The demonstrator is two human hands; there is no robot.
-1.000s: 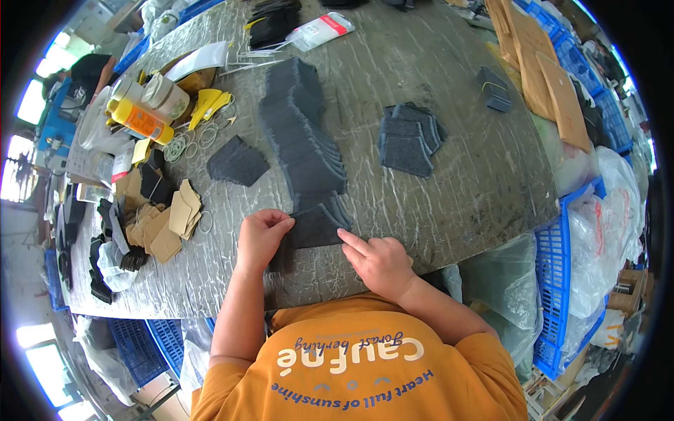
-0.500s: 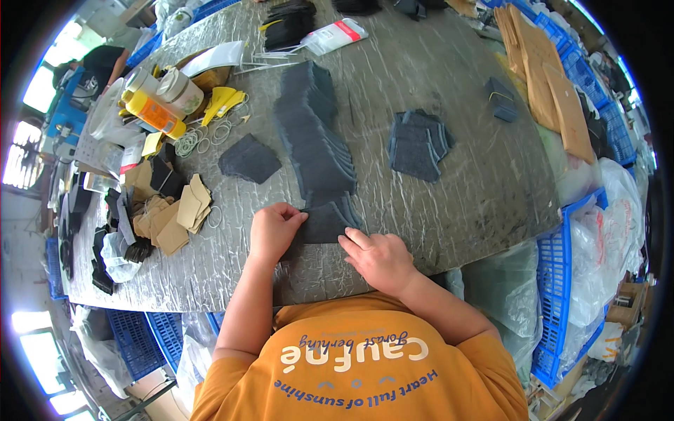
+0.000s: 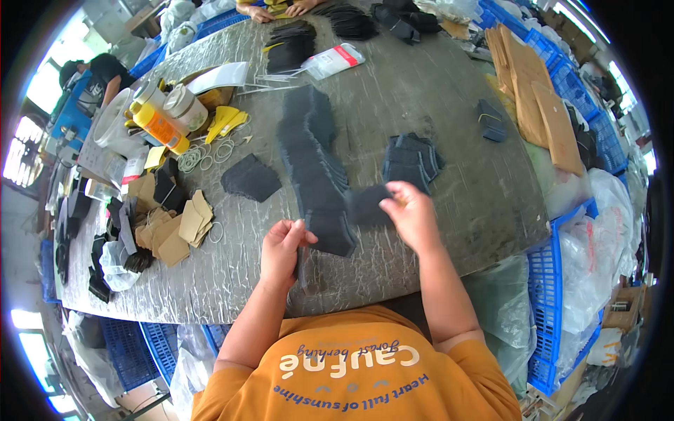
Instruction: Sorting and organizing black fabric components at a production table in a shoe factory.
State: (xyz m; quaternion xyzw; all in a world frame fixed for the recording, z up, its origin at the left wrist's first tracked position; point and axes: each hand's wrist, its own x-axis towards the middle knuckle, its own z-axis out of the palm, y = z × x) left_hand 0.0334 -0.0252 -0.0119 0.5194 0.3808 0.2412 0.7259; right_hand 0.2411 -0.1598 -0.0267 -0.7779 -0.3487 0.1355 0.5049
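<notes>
A long row of overlapping dark blue-grey fabric pieces (image 3: 307, 140) runs away from me along the table. My left hand (image 3: 282, 247) is closed in a pinch at the left edge of the nearest fabric piece (image 3: 331, 235). To the right of the row, my right hand (image 3: 411, 212) pinches a single dark fabric piece (image 3: 368, 206) between thumb and fingers, slightly blurred. Just beyond that hand lies a small fanned stack of similar pieces (image 3: 411, 158). Another dark piece or thin stack (image 3: 250, 177) rests left of the row.
On the left are tan card pieces (image 3: 196, 217), rubber bands (image 3: 193, 158), a yellow bottle (image 3: 158, 126) and jars. Brown paper packets (image 3: 526, 77) line the right edge, beside a blue crate (image 3: 547, 295). At the far edge, another person's hands (image 3: 281, 10) show near black stacks.
My right hand has lifted away from the row's near end to the right, carrying a fabric piece. My left hand has shifted slightly right and nearer. Another person's hands have come into view.
</notes>
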